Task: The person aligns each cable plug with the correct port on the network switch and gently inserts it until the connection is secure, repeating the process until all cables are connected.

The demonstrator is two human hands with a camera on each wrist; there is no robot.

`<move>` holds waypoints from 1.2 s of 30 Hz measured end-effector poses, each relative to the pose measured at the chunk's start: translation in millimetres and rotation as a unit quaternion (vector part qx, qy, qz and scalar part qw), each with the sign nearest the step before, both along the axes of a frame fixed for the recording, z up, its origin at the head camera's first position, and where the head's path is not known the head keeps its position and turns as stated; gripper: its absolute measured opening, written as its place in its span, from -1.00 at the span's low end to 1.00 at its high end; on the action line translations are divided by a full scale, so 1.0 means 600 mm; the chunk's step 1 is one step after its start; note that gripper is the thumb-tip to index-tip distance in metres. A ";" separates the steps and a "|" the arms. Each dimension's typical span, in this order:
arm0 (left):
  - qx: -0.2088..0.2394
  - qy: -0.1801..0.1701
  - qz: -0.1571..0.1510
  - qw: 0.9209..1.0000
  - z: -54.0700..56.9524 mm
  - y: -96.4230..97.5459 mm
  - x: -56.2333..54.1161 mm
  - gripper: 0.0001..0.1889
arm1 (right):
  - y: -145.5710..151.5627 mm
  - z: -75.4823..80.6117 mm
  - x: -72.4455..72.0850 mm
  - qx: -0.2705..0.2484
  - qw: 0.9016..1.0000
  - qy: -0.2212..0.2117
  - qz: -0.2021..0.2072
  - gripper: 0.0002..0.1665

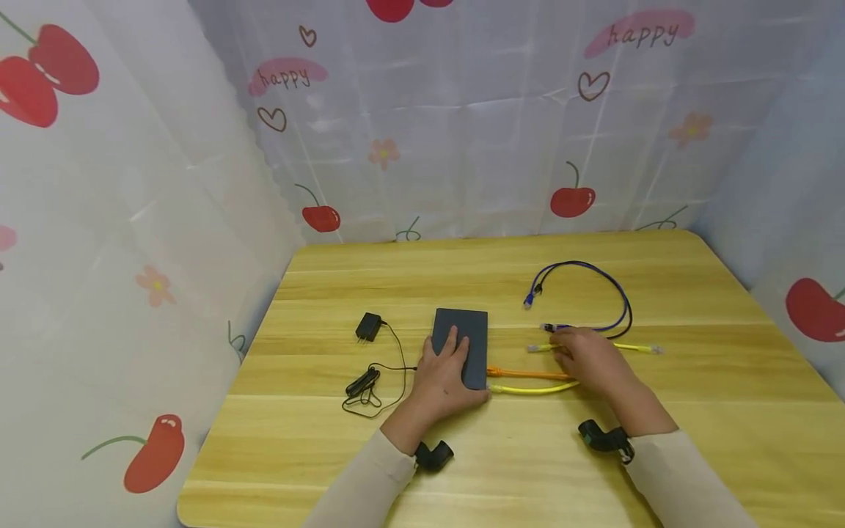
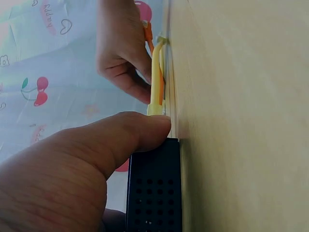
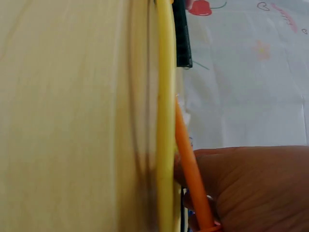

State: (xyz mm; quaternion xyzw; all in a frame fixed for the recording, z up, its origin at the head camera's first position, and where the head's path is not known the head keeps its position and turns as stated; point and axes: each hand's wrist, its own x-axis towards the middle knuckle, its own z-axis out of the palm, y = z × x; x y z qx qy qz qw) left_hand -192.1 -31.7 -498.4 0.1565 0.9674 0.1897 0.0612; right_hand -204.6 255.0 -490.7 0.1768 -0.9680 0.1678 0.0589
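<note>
My left hand point(image 1: 442, 381) lies over a dark, flat network box point(image 1: 470, 331), fingers spread and fairly straight on its top. Its thumb reaches the right edge beside the yellow cable's plug point(image 2: 155, 109). Small holes dot the box's near side point(image 2: 153, 198). From the right side run an orange network cable point(image 1: 528, 374) and a yellow one point(image 1: 528, 391); they pass under my right hand point(image 1: 597, 363). Thumb and fingers of that hand pinch another yellow network cable point(image 1: 630, 347) just behind its left plug point(image 1: 533, 348); the exact contact is partly hidden.
A blue cable and a black cable point(image 1: 627, 301) loop together behind my right hand. Left of the box lie a black power adapter point(image 1: 368, 327) and its bundled cord point(image 1: 361, 383), whose thin lead runs to the box's left side. Everything stands on a wooden table point(image 1: 297, 455).
</note>
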 end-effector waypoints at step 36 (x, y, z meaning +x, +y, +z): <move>-0.003 -0.003 0.003 1.000 -0.005 0.002 -0.003 0.11 | -0.001 -0.036 -0.007 -0.039 0.992 0.114 0.043 -0.75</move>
